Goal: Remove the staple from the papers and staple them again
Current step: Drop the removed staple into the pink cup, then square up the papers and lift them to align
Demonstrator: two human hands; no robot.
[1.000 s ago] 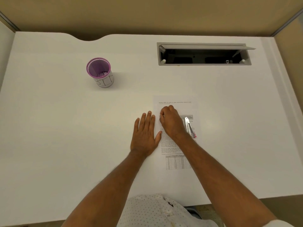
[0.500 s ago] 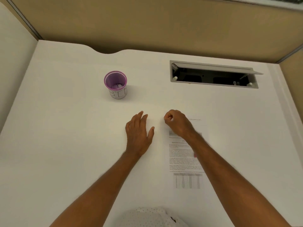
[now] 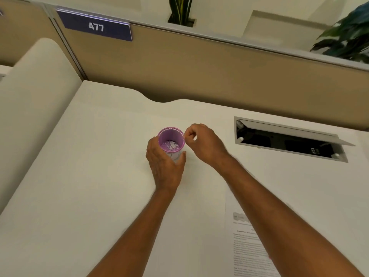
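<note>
Left hand [image 3: 166,166] wrapped round the lower wall of the purple cup [image 3: 171,142], steadying it on the desk [image 3: 99,176]. Right hand [image 3: 201,143] pinched shut just beside the cup's rim, thumb and forefinger pressed together; too small to tell what sits between them, likely the pulled staple on its way into the cup among the small bits at the bottom. Papers [image 3: 245,242] flat on the desk, well apart from the cup, partly under the right forearm. No stapler in view. By the look of it, removal about done; dropping the staple and stapling again left.
</note>
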